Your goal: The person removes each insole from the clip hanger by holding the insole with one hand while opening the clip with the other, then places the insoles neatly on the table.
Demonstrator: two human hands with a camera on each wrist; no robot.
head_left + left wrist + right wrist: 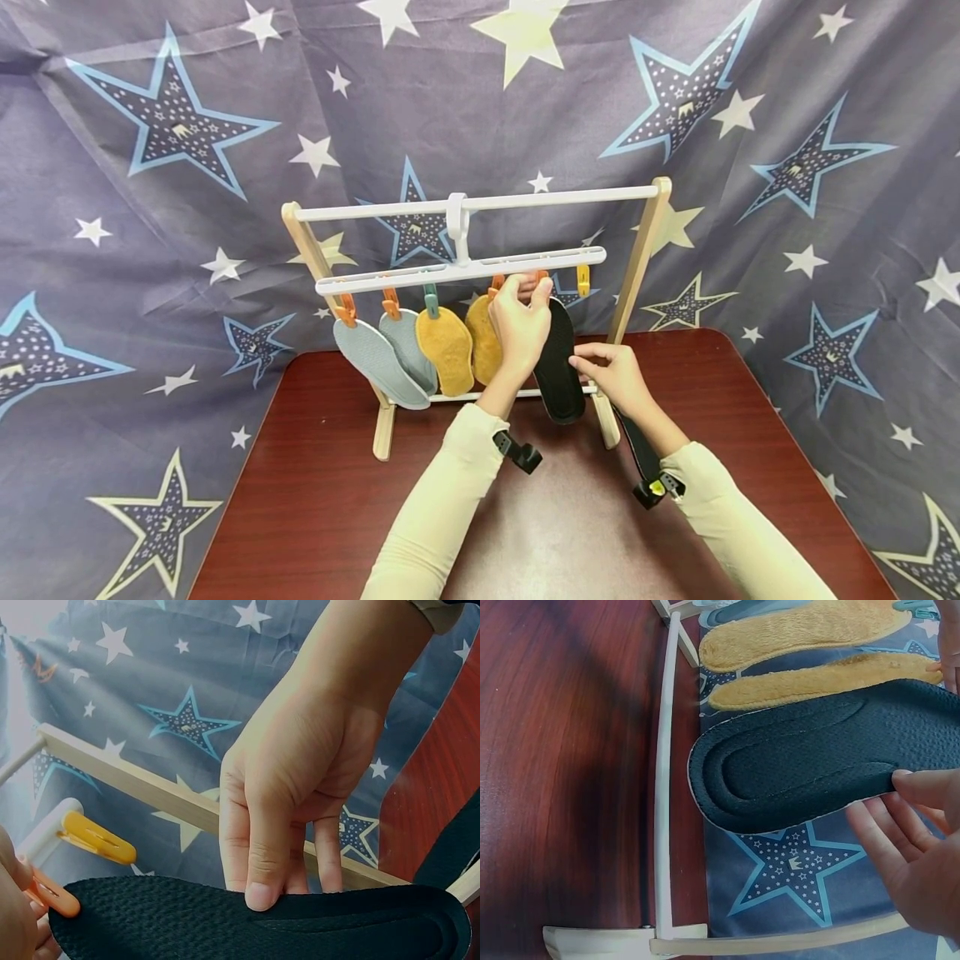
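Observation:
A black insole hangs heel down from an orange clip on the white hanger. At its top my left hand pinches that clip, whose tip lies over the insole's toe end. My right hand pinches the insole's right edge between thumb and fingers, about halfway down; the thumb lies on the dark face in the right wrist view. Left of my hands, two tan fuzzy insoles and two grey insoles hang from clips. A yellow clip hangs bare at the hanger's right end.
The hanger hooks over the top bar of a wooden rack on a reddish-brown table. Another black insole lies by the rack's right foot, partly under my right forearm. A star-patterned cloth stands behind.

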